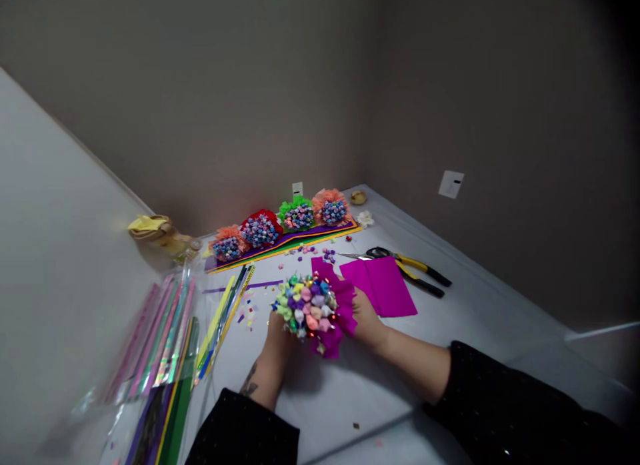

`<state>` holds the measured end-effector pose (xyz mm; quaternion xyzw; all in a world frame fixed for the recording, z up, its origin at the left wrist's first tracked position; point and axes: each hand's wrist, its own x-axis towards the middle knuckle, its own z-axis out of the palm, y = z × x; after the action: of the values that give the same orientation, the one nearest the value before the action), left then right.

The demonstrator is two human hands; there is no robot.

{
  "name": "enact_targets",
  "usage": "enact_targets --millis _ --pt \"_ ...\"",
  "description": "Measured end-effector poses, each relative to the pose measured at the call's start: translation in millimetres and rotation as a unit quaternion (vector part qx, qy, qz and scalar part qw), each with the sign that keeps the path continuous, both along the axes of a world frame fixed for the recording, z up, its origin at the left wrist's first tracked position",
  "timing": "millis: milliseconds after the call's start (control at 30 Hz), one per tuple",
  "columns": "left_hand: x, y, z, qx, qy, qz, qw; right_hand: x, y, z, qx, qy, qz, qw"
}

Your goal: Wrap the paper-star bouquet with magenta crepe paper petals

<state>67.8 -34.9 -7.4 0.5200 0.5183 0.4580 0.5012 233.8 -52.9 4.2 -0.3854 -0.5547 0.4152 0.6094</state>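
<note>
A bouquet of small multicoloured folded paper stars [306, 306] is held up above the table. My left hand [279, 330] is closed beneath its left side, the fingers mostly hidden behind the stars. Ruffled magenta crepe paper [344, 305] stands along the bouquet's right side and dips below it. My right hand [367, 319] is closed on this crepe paper from the right, with its fingertips out of sight. Just beyond my right hand lies a flat folded magenta sheet [390, 288].
Scissors [377, 253] and yellow-black pliers [423, 268] lie at the right. Several finished star bouquets [261, 230] line the back on coloured sheets. Paper strips in clear sleeves [160, 345] are at the left. Loose stars [306, 250] are scattered mid-table. A basket [155, 231] stands back left.
</note>
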Motion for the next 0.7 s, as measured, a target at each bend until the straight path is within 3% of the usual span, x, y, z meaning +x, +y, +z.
enact_targets --millis 67,300,533,700 --pt "5 0 3.0 0.011 0.009 -0.022 1.000 3 5 1.4 -0.014 -0.022 -0.001 1.000" --pt "21 -1 9.0 0.004 0.041 -0.046 0.998 11 21 -14.1 -0.231 0.020 0.069 0.970" --pt "16 -3 13.1 0.033 0.090 -0.065 0.993 10 22 -17.0 -0.266 0.040 0.068 0.961" --pt "19 -3 14.5 0.018 0.063 -0.083 0.994 10 23 -15.5 -0.260 0.048 0.064 0.962"
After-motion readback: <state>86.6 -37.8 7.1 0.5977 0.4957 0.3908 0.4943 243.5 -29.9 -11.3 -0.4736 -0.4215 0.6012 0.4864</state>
